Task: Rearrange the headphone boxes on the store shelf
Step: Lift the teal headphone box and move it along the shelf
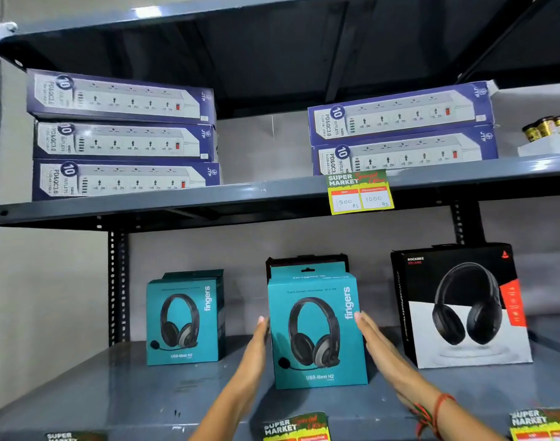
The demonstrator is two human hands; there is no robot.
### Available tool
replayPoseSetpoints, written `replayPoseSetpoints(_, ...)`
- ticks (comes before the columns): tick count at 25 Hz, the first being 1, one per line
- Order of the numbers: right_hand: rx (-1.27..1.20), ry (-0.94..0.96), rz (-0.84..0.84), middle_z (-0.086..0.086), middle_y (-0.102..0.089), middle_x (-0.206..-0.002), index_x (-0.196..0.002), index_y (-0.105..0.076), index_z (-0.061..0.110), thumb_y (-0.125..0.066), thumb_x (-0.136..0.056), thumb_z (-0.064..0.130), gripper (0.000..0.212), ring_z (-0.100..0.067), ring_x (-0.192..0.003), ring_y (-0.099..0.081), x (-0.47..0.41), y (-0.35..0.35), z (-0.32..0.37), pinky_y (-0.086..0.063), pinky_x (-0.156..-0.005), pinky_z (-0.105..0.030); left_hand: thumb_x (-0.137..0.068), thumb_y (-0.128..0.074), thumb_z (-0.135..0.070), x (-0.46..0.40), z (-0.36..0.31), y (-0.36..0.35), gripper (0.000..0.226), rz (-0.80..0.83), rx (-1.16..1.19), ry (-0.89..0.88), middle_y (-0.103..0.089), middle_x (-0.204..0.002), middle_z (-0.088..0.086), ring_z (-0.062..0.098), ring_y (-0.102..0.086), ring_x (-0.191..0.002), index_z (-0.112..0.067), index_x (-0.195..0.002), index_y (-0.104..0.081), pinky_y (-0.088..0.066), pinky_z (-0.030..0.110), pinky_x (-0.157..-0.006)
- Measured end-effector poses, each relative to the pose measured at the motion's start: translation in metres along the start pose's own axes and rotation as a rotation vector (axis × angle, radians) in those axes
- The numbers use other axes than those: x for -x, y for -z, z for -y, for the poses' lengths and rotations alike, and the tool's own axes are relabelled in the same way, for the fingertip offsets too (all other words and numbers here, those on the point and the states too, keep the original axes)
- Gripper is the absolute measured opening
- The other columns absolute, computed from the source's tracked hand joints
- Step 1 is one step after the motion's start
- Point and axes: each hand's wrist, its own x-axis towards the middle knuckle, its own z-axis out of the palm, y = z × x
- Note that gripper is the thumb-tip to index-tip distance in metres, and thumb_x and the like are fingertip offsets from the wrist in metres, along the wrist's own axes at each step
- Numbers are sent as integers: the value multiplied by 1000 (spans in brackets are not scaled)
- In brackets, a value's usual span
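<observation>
The grey metal shelf carries three headphone boxes in a loose row, and above it a second shelf holds stacks of purple power-strip boxes. Largest on the lower shelf is the black-and-white box on the right, standing upright and turned slightly. If the middle box is slid or swung that way, its corner could knock this one askew; the two stand near each other.

The middle teal box stands toward the front of the shelf, with another dark box partly hidden right behind it. Pushing the teal box back could ram that one into the wall or tip it.

A smaller teal box stands apart on the left, out of harm's way, I'd say.

The left hand and right hand lie flat against the middle box's two sides, fingers straight and spread out, not curled round anything. A grip by palm pressure alone looks slippery to me; lifted like that, the glossy box could drop off the shelf edge.
</observation>
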Motion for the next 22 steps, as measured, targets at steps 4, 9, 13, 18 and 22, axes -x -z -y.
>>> replayPoseSetpoints(4, 46, 116, -5, 30, -61, -99, -112, -56, 51, -40, -102, 48, 18, 10, -79, -65, 0, 2, 24, -49, -80, -15, -78, -36, -85, -15, 0, 15, 68, -156, -131, -160, -56, -154, 4, 24, -54, -138, -50, -129, -65, -36, 55, -121)
replayPoseSetpoints(9, 170, 211, -156, -2, -76, -94, -80, -70, 34, -42, -95, 63, 43, -24, -94, -73, 12, 13, 76, -62, -78, -37, -75, -20, -84, -8, -50, 27, 57, -352, -287, -232, -78, -109, 14, 37, -70, -107, -63, -51, -67, -53, 59, -101)
replayPoseSetpoints(13, 222, 226, -152, -10, -76, -99, -80, -67, 33, -41, -99, 57, 41, -27, -96, -74, 22, 9, 85, -63, -77, -37, -86, -22, -75, 20, -64, 29, 64, -389, -324, -269, -72, -80, -6, 32, -71, -100, -54, -48, -69, -55, 57, -98)
replayPoseSetpoints(18, 178, 313, -58, 32, -64, -97, -107, -64, 47, -43, -100, 53, 22, -4, -100, -68, 20, -39, 80, -56, -82, -27, -93, -13, -76, 41, -46, 57, 74, -467, -428, -395, -70, -84, -4, 18, -66, -86, -28, -96, -69, -52, 48, -85)
replayPoseSetpoints(22, 114, 264, 187, 47, -57, -102, -110, -46, 66, -42, -88, 63, 22, 30, -88, -59, 10, -106, 75, -46, -80, -8, -96, -15, -73, 42, -27, 107, 66, -459, -361, -422, -66, -129, -18, 0, -61, -115, -43, -148, -43, -46, 41, -103)
